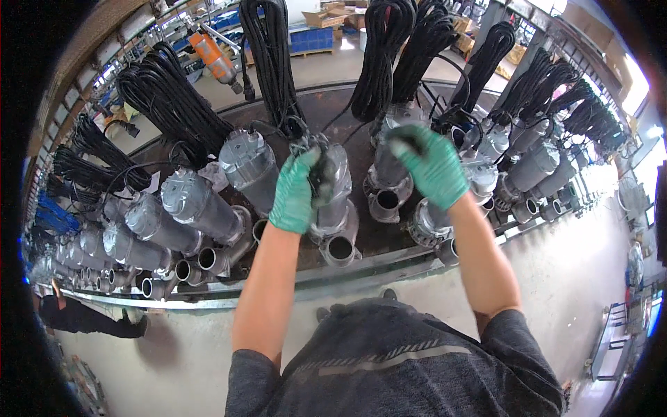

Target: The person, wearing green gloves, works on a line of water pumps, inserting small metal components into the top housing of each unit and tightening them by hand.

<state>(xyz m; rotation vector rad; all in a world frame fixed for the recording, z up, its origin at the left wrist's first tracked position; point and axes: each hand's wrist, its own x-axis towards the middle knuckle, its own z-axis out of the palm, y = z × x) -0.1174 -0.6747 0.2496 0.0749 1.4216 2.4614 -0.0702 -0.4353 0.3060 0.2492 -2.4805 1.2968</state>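
Head view: at frame centre my left hand (pixel 295 191), in a green glove, is clamped on the top of a grey pump (pixel 335 201) standing on the dark conveyor (pixel 389 240). My right hand (pixel 432 165), centre-right, grips a black cable end (pixel 411 144) above a neighbouring pump (pixel 386 182). Coiled black cables (pixel 272 59) hang along the upper frame.

Pumps (pixel 333 201) are being kept in a row along the bench (pixel 389 240), cable coils (pixel 379 55) behind them, a power tool (pixel 212 59) hanging far left.
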